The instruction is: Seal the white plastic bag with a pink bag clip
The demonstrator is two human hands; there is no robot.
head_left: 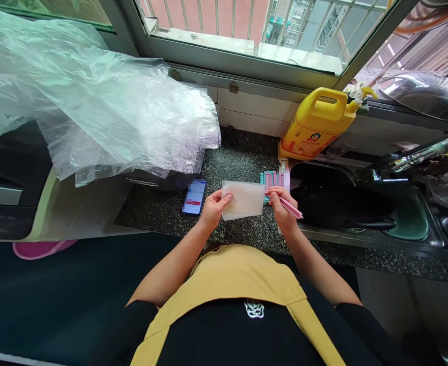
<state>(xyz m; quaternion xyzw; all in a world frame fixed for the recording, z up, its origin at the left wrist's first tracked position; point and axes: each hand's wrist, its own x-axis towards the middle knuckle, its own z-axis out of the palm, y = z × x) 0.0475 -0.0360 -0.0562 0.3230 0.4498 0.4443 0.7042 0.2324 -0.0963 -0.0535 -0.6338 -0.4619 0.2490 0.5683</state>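
My left hand is closed on the left edge of a flat, whitish translucent plastic bag, thumb on top. My right hand grips a slim pink bag sealing clip, which slants down to the right out of the fingers. The right fingertips are at the bag's right edge; whether they touch it I cannot tell. Just behind that hand, several pink and teal clips lie side by side on the speckled dark counter. A phone with a lit timer screen lies left of my left hand.
A yellow jug with a pump stands behind the sink, which holds a large black pan. Plastic sheeting covers an appliance on the left. A barred window is behind the counter. A pink basin sits low at left.
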